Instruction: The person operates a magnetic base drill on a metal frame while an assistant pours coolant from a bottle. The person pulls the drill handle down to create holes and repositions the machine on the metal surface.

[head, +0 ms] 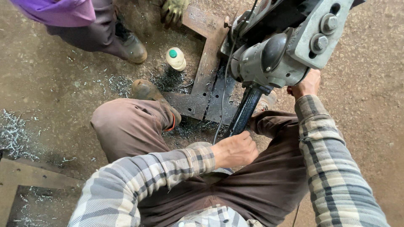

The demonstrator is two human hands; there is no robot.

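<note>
Drilling step: left hand [234,148] is gripping the black handle [245,110]; right hand [306,85] is bracing the grey drill [273,59], fingers hidden; next, steady pressure onto steel frame [207,71].

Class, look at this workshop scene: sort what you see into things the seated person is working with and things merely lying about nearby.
In use:
left hand gripping the dark handle
right hand up against the grey drilling machine
rusty steel frame beneath it

Lying about:
small bottle with green cap
metal shavings on the floor
co-worker's gloved hand on the frame's far end
</note>
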